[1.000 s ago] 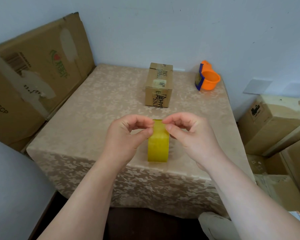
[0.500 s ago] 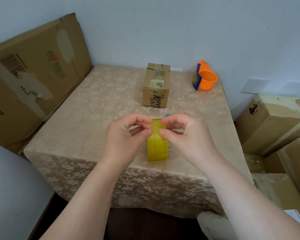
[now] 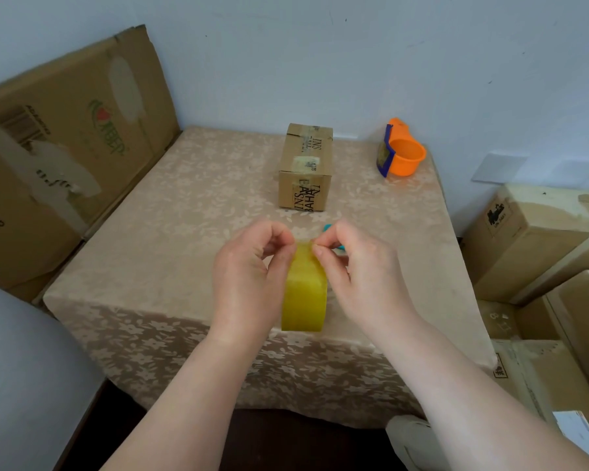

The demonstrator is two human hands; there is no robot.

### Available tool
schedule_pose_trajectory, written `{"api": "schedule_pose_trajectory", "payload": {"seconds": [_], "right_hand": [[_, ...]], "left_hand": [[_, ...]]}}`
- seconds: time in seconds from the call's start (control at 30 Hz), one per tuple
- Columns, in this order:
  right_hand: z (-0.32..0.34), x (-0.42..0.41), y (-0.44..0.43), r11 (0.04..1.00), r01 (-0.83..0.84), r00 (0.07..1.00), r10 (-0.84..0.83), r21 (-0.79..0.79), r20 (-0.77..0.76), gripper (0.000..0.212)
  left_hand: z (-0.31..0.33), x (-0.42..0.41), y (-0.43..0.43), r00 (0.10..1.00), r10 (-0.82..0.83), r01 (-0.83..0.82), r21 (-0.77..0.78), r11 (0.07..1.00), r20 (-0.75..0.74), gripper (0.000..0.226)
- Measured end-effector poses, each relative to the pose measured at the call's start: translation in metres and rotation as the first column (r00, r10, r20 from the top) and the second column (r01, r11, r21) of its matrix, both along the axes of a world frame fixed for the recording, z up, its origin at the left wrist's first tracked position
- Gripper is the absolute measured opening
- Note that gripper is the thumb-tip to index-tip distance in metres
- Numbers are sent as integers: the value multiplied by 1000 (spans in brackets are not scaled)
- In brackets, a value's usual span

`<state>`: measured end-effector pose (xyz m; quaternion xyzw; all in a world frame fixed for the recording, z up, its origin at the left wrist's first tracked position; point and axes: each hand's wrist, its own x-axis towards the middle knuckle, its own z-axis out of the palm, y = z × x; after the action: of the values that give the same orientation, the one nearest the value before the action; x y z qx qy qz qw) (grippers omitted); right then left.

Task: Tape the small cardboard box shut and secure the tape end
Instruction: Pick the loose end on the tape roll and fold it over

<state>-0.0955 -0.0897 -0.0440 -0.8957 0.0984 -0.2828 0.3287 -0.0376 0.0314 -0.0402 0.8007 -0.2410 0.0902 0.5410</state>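
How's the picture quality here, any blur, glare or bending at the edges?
Head view: soft, even light with no glare; both hands and the tape roll are slightly motion-blurred; the small box stays sharp; wide-angle distortion bows the big box on the left.

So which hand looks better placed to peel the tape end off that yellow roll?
Probably the right hand: its fingertips pinch at the top edge of the tape roll, where the end seems to be. The left hand wraps the roll's side, steadying it.
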Motion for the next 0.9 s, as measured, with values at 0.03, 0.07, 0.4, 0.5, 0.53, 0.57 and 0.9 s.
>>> {"api": "schedule_pose_trajectory", "payload": {"seconds": [0.03, 0.07, 0.4, 0.5, 0.53, 0.57, 0.9], "right_hand": [[0, 0, 0, 1000, 2, 1000, -2, 13, -1, 3], [0, 0, 0, 999, 0, 1000, 0, 39, -1, 4], [4, 0, -1, 942, -1, 1000, 0, 336, 4, 17], [4, 1, 0, 932, -3, 1000, 2, 363, 2, 15], [4, 1, 1, 929, -1, 1000, 1, 369, 0, 16], [4, 1, 1, 929, 1, 1000, -1, 371, -1, 17], [8, 2, -1, 907, -54, 998, 57, 418, 4, 23]], "left_hand": [[0, 0, 0, 1000, 3, -3, 1, 1000, -4, 23], [0, 0, 0, 1000, 0, 0, -2, 1000, -12, 23], [5, 8, 7, 967, -182, 159, -130, 979, -181, 31], [5, 10, 9, 957, -205, 182, -123, 975, -203, 35], [5, 11, 9, 956, -204, 183, -116, 976, -209, 35], [5, 11, 9, 957, -195, 176, -105, 979, -214, 34], [7, 12, 10, 971, -126, 116, -62, 991, -202, 34]]}}
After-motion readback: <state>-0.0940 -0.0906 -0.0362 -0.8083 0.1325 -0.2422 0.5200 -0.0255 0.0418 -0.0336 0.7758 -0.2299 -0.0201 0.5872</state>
